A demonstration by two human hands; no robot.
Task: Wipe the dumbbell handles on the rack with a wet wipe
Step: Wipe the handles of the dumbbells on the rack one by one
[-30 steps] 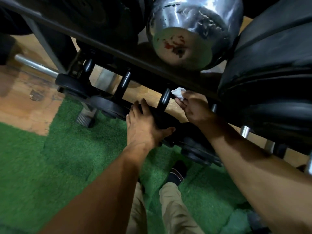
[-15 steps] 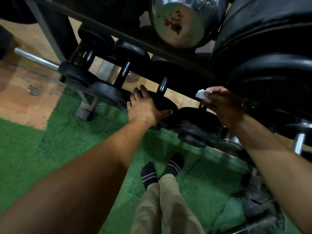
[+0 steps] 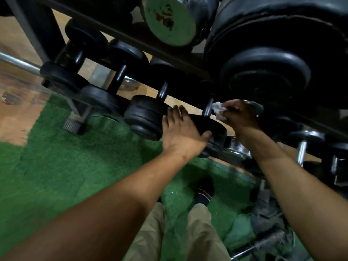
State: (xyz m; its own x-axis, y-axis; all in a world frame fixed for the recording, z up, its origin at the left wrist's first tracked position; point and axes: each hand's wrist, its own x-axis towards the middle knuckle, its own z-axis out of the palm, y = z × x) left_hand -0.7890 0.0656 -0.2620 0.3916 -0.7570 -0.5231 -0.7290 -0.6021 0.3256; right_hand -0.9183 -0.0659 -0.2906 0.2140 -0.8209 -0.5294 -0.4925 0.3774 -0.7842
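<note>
Pinching wet wipe (image 3: 218,110), right fingers (image 3: 228,107)

Right hand (image 3: 238,117) seemingly presses wet wipe (image 3: 218,109) against dumbbell handle (image 3: 208,108).

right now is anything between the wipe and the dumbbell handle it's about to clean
Nothing visible. The right hand holds the wet wipe right beside the dumbbell handle, with no object between them. The left hand rests on that dumbbell's front weight plate, below the handle.

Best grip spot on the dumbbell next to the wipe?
Take the dumbbell by its bare handle, between the plates. Come from the front right, where the right hand holds the wet wipe; the left hand covers the near plate.
</note>
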